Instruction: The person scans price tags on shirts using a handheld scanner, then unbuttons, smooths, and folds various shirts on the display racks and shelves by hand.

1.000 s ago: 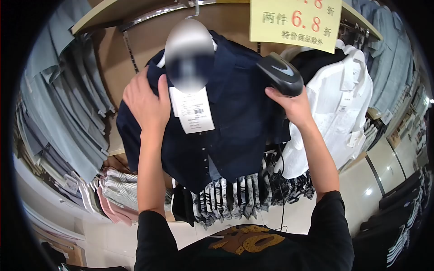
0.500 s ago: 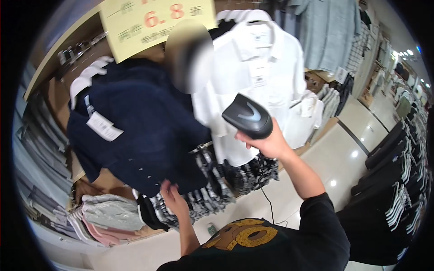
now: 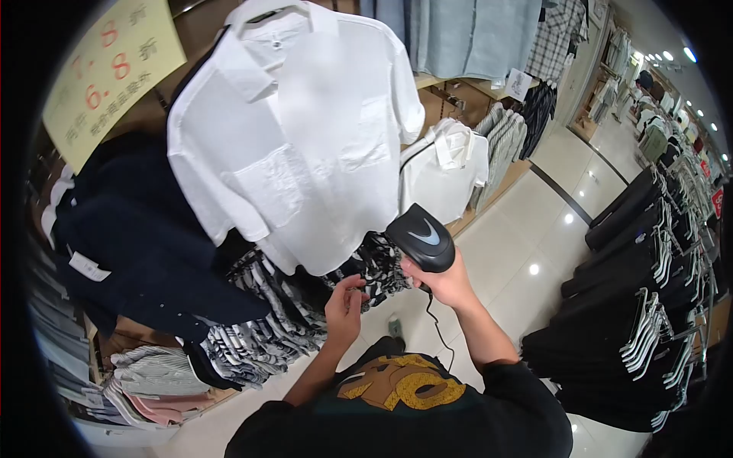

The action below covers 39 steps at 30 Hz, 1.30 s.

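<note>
While my right hand (image 3: 443,276) grips the black scanner (image 3: 421,238) — its cord hanging down — my left hand (image 3: 345,309) holds nothing, fingers loosely curled, just below the white shirt (image 3: 305,130), beside the navy shirt (image 3: 145,252).

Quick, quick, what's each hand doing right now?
Left hand: looks empty, fingers loosely curled, below the white shirt.
Right hand: closed around the black scanner.

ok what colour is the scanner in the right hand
The scanner is black with a pale blue-grey curved mark on top, clearest in the head view.
</note>
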Motion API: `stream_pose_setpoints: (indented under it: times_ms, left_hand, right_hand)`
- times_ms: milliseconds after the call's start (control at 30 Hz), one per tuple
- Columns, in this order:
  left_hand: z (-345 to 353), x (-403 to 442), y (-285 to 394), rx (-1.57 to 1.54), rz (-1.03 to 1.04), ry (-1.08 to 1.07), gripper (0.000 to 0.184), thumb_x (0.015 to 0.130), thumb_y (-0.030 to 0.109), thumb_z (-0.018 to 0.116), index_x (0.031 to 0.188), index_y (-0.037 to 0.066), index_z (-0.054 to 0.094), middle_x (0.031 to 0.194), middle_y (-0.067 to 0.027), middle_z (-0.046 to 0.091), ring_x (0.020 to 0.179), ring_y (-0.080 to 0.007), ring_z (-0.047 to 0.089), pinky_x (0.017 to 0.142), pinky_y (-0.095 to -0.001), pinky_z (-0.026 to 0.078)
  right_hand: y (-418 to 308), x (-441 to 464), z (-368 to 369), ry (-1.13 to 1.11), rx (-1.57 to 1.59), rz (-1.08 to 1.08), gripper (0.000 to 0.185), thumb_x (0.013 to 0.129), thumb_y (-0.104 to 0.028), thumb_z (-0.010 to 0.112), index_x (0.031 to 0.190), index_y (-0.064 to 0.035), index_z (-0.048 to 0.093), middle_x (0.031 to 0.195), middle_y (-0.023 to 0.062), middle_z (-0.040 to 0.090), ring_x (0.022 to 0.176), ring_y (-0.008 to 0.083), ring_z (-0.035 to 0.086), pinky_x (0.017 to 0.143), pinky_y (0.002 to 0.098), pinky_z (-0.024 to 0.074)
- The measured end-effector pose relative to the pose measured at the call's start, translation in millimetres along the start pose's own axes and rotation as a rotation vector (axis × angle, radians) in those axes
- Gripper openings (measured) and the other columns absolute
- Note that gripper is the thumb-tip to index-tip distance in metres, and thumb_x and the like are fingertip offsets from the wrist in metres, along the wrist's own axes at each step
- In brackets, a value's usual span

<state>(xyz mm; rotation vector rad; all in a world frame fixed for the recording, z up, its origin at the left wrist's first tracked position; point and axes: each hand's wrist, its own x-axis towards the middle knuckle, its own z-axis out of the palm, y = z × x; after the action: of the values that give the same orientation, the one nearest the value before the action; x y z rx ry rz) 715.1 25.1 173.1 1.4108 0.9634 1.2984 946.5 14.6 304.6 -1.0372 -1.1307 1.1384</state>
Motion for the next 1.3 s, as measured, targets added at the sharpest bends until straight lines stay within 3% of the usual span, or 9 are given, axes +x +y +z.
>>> stream_pose_setpoints:
  times_ms: [300,367,433,667,767,1000,1100,1200,1300]
  left_hand:
    - [129,120,-72,0.014,-0.078,-0.138,0.028,0.106,0.004,0.057,0.133,-0.001,0.06,0.116,-0.0101,0.071,0.088,-0.0131,0.071,0.079,-0.0263,0.056]
    - [150,157,-85,0.04,-0.085,-0.166,0.027,0.105,0.006,0.058,0.131,-0.001,0.061,0.115,-0.0116,0.071,0.089,-0.0161,0.071,0.08,-0.0279,0.056]
    - [169,202,-81,0.246,0.139,-0.161,0.026,0.105,0.008,0.059,0.13,0.0,0.062,0.114,-0.0153,0.071,0.091,-0.0212,0.072,0.08,-0.0312,0.057]
    - [205,358,-94,0.587,0.18,-0.12,0.038,0.098,0.013,0.067,0.134,0.002,0.061,0.124,-0.0196,0.068,0.116,-0.0401,0.064,0.101,-0.0462,0.051]
    - [229,409,-100,0.609,0.32,-0.121,0.038,0.098,0.016,0.067,0.134,0.003,0.061,0.131,-0.0203,0.066,0.123,-0.0423,0.061,0.105,-0.0483,0.048]
    - [321,469,-140,0.84,0.269,-0.11,0.047,0.096,0.024,0.072,0.135,0.001,0.059,0.134,-0.025,0.063,0.126,-0.0436,0.058,0.107,-0.0492,0.047]
    - [353,477,-159,0.904,0.309,0.01,0.052,0.095,0.028,0.074,0.134,-0.002,0.058,0.129,-0.0275,0.065,0.121,-0.0441,0.061,0.103,-0.0499,0.05]
    - [375,481,-187,1.024,0.234,0.163,0.041,0.097,0.035,0.073,0.114,-0.001,0.065,0.101,-0.0257,0.074,0.091,-0.0451,0.072,0.079,-0.0513,0.057]
    - [396,468,-178,1.112,0.055,0.164,0.039,0.098,0.037,0.072,0.106,0.0,0.067,0.089,-0.0239,0.073,0.082,-0.0443,0.071,0.071,-0.0527,0.056]
  right_hand:
    - [-2,57,-137,0.231,-0.115,0.045,0.019,0.09,-0.007,0.083,0.103,0.0,0.071,0.082,0.0033,0.072,0.061,0.0096,0.063,0.056,0.0268,0.0523]
    - [0,76,-162,0.306,-0.075,0.058,0.018,0.09,-0.005,0.082,0.103,0.0008,0.071,0.084,0.0042,0.072,0.062,0.0101,0.064,0.056,0.0271,0.0527]
    - [2,91,-186,0.324,-0.125,0.11,0.022,0.089,0.002,0.078,0.108,0.0025,0.067,0.089,0.0077,0.069,0.067,0.0146,0.067,0.059,0.0282,0.0524]
    - [21,122,-251,0.468,-0.075,0.184,0.021,0.087,-0.002,0.081,0.105,0.0028,0.071,0.083,0.0063,0.072,0.061,0.0119,0.064,0.056,0.0276,0.0522]
    - [28,131,-288,0.486,-0.146,0.176,0.022,0.087,-0.002,0.08,0.106,0.0027,0.071,0.084,0.0065,0.073,0.061,0.0115,0.063,0.056,0.0273,0.0515]
    - [46,178,-384,0.458,-0.059,0.17,0.025,0.088,0.002,0.078,0.112,0.0028,0.071,0.091,0.0073,0.073,0.067,0.0122,0.065,0.058,0.0273,0.0516]
    - [49,205,-434,0.401,-0.067,0.214,0.025,0.088,0.002,0.077,0.112,0.0028,0.071,0.092,0.0072,0.073,0.069,0.0129,0.067,0.059,0.0271,0.0523]
    - [51,236,-485,0.341,-0.053,0.228,0.024,0.087,0.0,0.078,0.11,0.0024,0.072,0.092,0.0068,0.074,0.071,0.0129,0.068,0.061,0.0272,0.0536]
    - [57,267,-546,0.269,-0.179,0.279,0.023,0.086,-0.003,0.081,0.108,0.0009,0.073,0.091,0.0062,0.075,0.075,0.0132,0.069,0.066,0.0289,0.0555]
